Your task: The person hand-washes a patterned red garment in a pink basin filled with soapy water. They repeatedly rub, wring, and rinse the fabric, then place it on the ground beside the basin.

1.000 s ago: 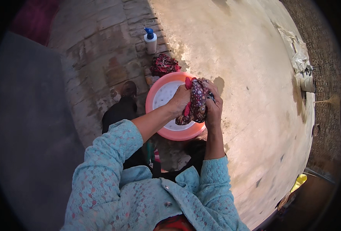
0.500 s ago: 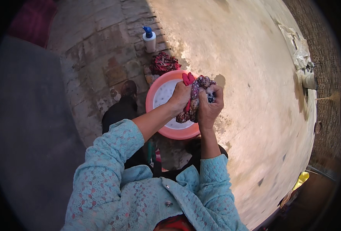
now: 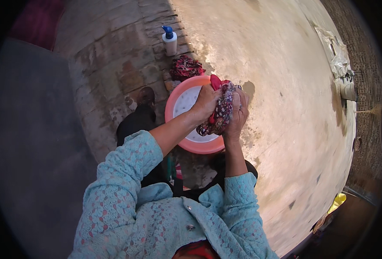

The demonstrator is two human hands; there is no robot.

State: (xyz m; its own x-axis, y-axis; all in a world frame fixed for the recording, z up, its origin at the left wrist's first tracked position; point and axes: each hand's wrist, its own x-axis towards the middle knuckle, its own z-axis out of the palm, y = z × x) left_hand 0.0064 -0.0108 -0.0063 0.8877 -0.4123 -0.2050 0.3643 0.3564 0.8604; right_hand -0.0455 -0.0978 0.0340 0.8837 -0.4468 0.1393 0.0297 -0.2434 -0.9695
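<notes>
A wet, bunched floral cloth [image 3: 220, 113], dark with small pale and red flowers, is squeezed between my two hands above an orange basin [image 3: 170, 108]. My left hand [image 3: 206, 102] grips it from the left, and a red end of fabric sticks up by that hand's knuckles. On the other side my right hand [image 3: 237, 116] closes round the cloth, its thumb pressed against the bundle. Whitish soapy water [image 3: 186, 100] fills the basin below. Part of the basin's right side is hidden behind the cloth and my hands.
Beyond the basin lies a crumpled red-and-dark patterned cloth [image 3: 186, 68], and behind it stands a white pump bottle [image 3: 170, 43] with a blue top. My shoe [image 3: 146, 96] is left of the basin. Wet patches mark the sunlit concrete floor [image 3: 286, 129]. A brick wall [image 3: 367, 142] runs along the right.
My fingers have shifted on the floral cloth, and my right hand now wraps round more of it. The cloth looks less twisted, more bunched together. It stays above the basin.
</notes>
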